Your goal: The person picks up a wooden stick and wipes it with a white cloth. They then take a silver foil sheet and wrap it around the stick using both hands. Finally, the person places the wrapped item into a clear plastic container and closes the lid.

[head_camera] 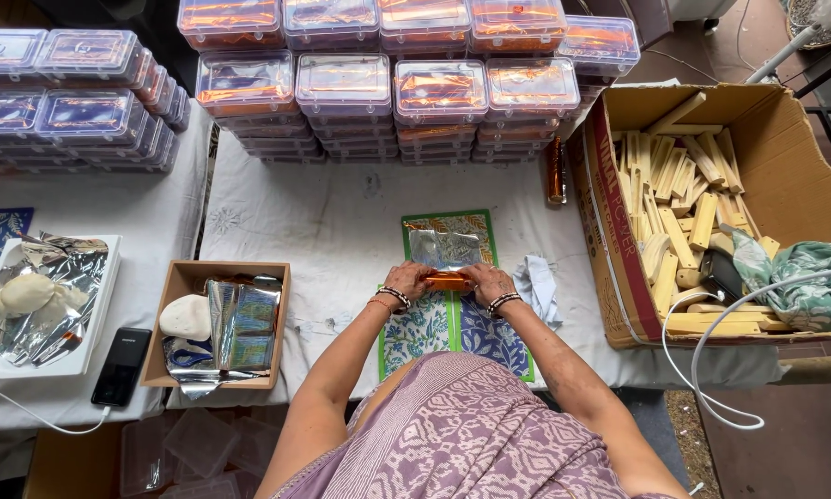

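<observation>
Orange bar [448, 280]: held at both ends over the silver foil sheet [442, 248], on the patterned mat [489, 337].
Left hand [408, 280]: closed on one end.
Right hand [489, 281]: closed on the other.
Advice: bar is best kept square to the foil edge, wrap drawn taut.

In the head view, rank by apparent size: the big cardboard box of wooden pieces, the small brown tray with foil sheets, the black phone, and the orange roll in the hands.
1. Big cardboard box
2. Small brown tray
3. Black phone
4. Orange roll, mostly covered by the hands, so its full size is uncertain.
</observation>
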